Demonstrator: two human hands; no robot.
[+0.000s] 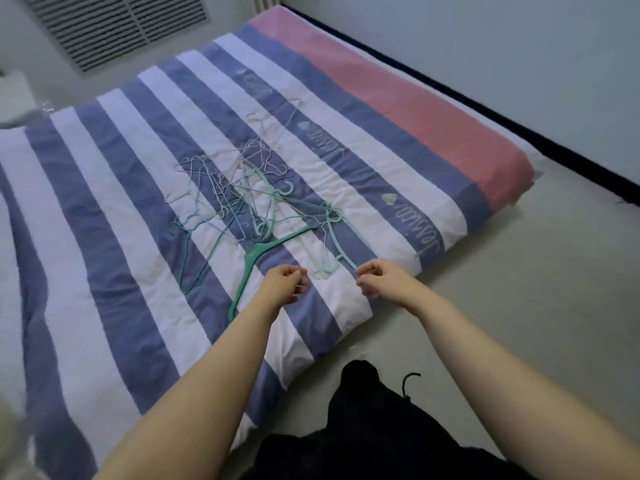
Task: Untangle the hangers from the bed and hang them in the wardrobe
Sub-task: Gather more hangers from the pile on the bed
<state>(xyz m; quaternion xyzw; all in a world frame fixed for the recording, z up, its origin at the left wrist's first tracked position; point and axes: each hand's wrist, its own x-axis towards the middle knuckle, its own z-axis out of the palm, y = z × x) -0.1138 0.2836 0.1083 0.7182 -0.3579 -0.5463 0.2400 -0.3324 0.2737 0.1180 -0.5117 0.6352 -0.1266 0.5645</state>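
A tangled heap of thin hangers [239, 199], white, pale blue and mint, lies in the middle of the striped bed cover [114, 209]. A thicker green hanger [258, 252] sticks out of the heap toward me. A pale mint hanger [337, 237] reaches to the near right. My left hand [285, 284] hovers over the cover just right of the green hanger, fingers loosely curled, holding nothing. My right hand [379, 280] sits at the tip of the pale mint hanger, fingers loosely curled; whether it touches the tip is unclear. No wardrobe is in view.
The bed ends in a pink strip [398, 98] at the right. Grey floor [519, 289] runs along the bed's near right side up to a wall with a dark skirting. A vent grille [114, 26] is on the far wall. My dark clothing [374, 427] fills the bottom.
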